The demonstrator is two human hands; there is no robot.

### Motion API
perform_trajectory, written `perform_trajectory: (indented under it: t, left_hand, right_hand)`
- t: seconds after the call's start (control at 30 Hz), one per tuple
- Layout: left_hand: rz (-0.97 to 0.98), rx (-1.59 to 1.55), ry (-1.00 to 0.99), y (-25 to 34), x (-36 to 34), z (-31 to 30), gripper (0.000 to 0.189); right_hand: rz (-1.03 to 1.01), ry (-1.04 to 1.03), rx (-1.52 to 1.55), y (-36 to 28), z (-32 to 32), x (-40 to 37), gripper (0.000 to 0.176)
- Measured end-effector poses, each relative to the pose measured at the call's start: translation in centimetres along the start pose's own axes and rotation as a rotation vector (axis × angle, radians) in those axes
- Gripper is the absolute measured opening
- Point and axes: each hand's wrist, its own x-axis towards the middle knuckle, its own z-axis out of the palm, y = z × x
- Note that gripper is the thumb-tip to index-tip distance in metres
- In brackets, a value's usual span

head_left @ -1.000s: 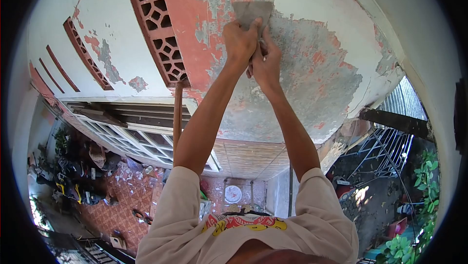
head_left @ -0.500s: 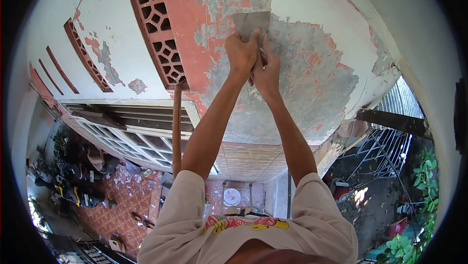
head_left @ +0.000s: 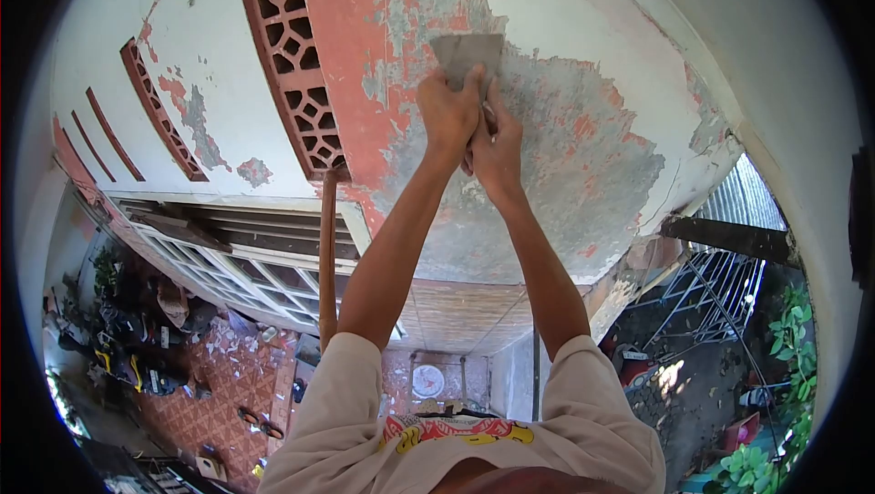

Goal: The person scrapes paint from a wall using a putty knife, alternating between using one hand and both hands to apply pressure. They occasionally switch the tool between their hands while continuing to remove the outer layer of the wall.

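Note:
A wide scraper (head_left: 469,49) with a grey, flared metal blade lies against the peeling wall (head_left: 565,166), near the upper edge of a bare grey patch. My left hand (head_left: 450,118) is closed on it, with fingers pressed at the base of the blade. Just below and to the right, my right hand (head_left: 498,149) wraps around the handle, which is mostly hidden by both hands. Red and white paint remnants surround the grey area. Both arms reach upward, nearly straight.
Left of the patch is a red vent block (head_left: 293,66), with a wooden pole (head_left: 329,257) below it. Louvred windows (head_left: 246,257) run lower left. Paint flakes litter the tiled floor (head_left: 196,421), where sandals (head_left: 260,423) lie. A dark beam (head_left: 729,237) juts out at right.
The camera view has shifted slightly, so the wall, hands and scraper appear a little lower. Against the wall, the scraper stays at nearly the same spot, still held by both hands.

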Motion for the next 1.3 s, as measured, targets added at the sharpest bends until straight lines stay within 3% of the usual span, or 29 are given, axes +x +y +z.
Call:
perform_trajectory:
  t: [0.13, 0.43, 0.63, 0.73, 0.9, 1.1, 1.2, 1.3]
  left_hand:
    - [-0.057, 0.018, 0.032, 0.0, -0.1, 0.3, 0.036]
    - [-0.11, -0.187, -0.013, 3.6, 1.8, 0.6, 0.033]
    - [-0.093, -0.083, 0.023, 1.2, -0.2, 0.0, 0.032]
    - [-0.108, -0.114, 0.021, 1.3, 0.0, 0.1, 0.033]
    - [-0.005, 0.034, 0.048, 4.0, 1.8, 0.4, 0.033]
    - [-0.093, -0.205, 0.011, 3.0, 0.5, 0.5, 0.035]
    - [-0.057, -0.007, 0.05, 1.3, -0.4, 0.2, 0.034]
    - [-0.082, -0.113, 0.071, 1.5, -0.5, 0.4, 0.033]
  right_hand:
    - [0.065, -0.043, -0.027, -0.5, -0.4, 0.1, 0.062]
    - [0.011, -0.02, 0.019, -4.3, 0.0, 1.9, 0.034]
    - [-0.08, 0.014, -0.024, -0.7, 0.2, 0.4, 0.044]
    - [0.029, -0.052, 0.016, -1.8, 0.1, 0.4, 0.051]
    - [-0.035, -0.049, 0.015, -2.8, 0.0, 3.1, 0.05]
    - [-0.04, -0.047, 0.005, -2.4, -0.4, 1.7, 0.05]
    - [-0.007, -0.041, -0.007, -1.2, -0.6, 0.6, 0.051]
    - [-0.014, -0.053, -0.009, -0.9, -0.5, 0.8, 0.053]
